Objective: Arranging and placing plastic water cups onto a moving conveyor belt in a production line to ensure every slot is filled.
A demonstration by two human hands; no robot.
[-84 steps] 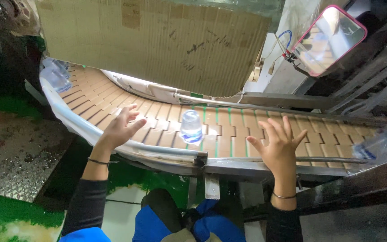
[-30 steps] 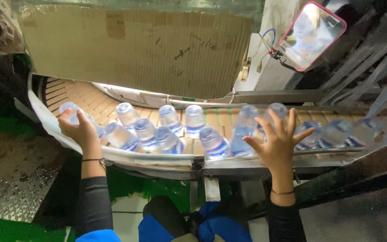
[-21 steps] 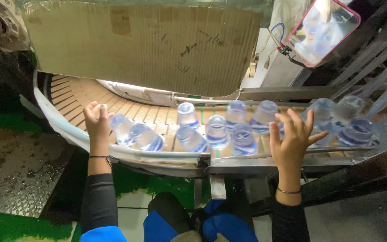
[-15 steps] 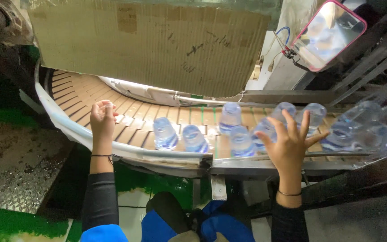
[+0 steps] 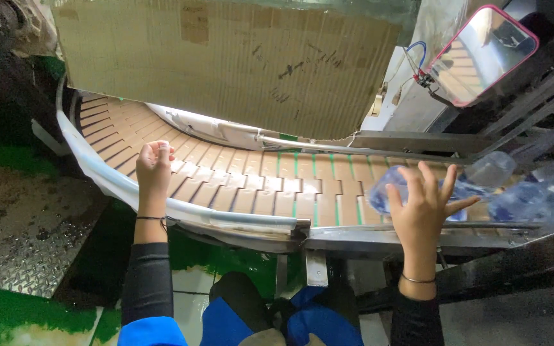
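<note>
Clear plastic water bottles (image 5: 482, 182) are lying tipped over in a loose cluster at the right end of the conveyor belt (image 5: 270, 186), their bluish bodies blurring together. The nearest bottle (image 5: 386, 189) is lying on its side close to the front rail, just behind the right hand (image 5: 421, 205), whose spread fingers are overlapping it. The rest are crowding toward the belt's far right edge, touching one another, their caps impossible to make out.

A curved slatted conveyor belt (image 5: 238, 176) bends under a cardboard sheet (image 5: 226, 57); clear plastic bottles (image 5: 520, 192) lie on its right end.
</note>
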